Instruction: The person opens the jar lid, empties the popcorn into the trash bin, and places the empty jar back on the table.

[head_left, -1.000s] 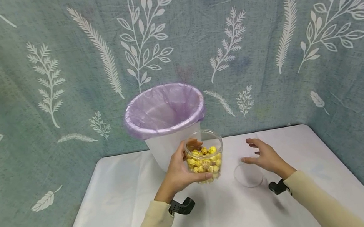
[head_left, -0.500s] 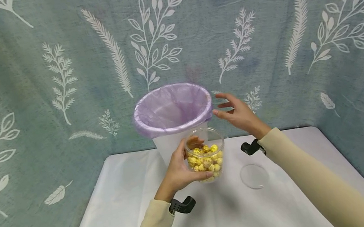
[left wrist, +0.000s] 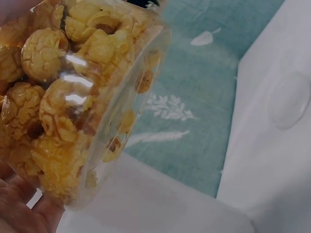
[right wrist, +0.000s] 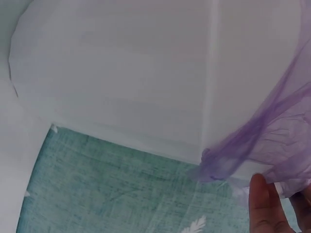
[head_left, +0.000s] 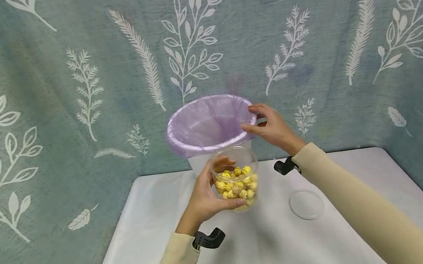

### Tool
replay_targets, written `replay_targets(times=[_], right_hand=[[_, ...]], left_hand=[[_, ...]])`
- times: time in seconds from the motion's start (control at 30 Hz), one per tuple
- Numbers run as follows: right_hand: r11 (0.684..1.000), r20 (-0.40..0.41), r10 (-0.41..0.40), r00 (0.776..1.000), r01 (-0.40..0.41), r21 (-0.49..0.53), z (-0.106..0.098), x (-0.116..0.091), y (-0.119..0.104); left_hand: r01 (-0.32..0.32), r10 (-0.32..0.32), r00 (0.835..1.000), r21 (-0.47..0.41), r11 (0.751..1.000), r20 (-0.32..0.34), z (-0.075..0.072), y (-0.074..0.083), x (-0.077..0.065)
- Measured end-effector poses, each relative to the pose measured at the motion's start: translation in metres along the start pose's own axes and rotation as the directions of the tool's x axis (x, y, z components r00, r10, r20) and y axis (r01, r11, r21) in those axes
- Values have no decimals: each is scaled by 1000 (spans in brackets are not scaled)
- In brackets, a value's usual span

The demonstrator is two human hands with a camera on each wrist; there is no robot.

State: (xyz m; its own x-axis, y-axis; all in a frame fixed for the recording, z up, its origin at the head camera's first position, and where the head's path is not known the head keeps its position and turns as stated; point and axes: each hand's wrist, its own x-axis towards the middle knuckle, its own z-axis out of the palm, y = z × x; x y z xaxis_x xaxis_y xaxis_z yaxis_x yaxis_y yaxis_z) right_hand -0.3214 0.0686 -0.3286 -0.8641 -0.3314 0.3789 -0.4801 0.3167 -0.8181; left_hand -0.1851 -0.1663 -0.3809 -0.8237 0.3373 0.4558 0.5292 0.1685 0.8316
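My left hand [head_left: 206, 198] grips a clear plastic jar [head_left: 236, 182], its fingers and thumb around the side. The jar has no lid on and is partly filled with yellow popcorn [head_left: 239, 187]; the left wrist view shows the popcorn [left wrist: 58, 92] up close. Just behind the jar stands a white trash can [head_left: 199, 164] lined with a purple bag [head_left: 181, 149]. My right hand [head_left: 272, 128] holds the right side of the can's rim, thumb at the near edge and fingers farther back. Its fingertips [right wrist: 260, 187] meet the bag in the right wrist view.
A round clear lid [head_left: 308, 216] lies on the white-covered table [head_left: 355, 229], below my right forearm. A green leaf-print cloth [head_left: 305, 46] hangs behind the table and down both sides.
My right hand has moved up and left from above the lid to the trash can's rim and taken hold there. The left hand keeps holding the jar. The view has turned slightly left.
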Motion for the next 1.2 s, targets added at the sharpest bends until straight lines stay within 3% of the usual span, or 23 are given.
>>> replay_targets(times=[0.27,0.47,0.67,0.93,1.07,1.2], right_hand=[[999,-14,28,1000,-28,37,-13,-3,7],[999,7,44,999,-44,28,-12,-3,8],[998,7,39,999,-40,52,-7,-1,5],[996,17,27,999,-28,80,-2,2,6],[996,27,46,999,-48,82,-2,2,6],[996,38,42,998,-45,82,-4,-1,0]], left_hand=[[-36,35,999,12,999,23,-19,6,7],[-62,62,998,28,998,16,-50,27,18],[-71,70,997,17,997,18,-86,50,40],[48,-46,998,48,998,-50,-127,70,75],[96,-86,993,151,984,-76,-142,69,95],[143,-118,988,284,948,-104,-148,73,111]])
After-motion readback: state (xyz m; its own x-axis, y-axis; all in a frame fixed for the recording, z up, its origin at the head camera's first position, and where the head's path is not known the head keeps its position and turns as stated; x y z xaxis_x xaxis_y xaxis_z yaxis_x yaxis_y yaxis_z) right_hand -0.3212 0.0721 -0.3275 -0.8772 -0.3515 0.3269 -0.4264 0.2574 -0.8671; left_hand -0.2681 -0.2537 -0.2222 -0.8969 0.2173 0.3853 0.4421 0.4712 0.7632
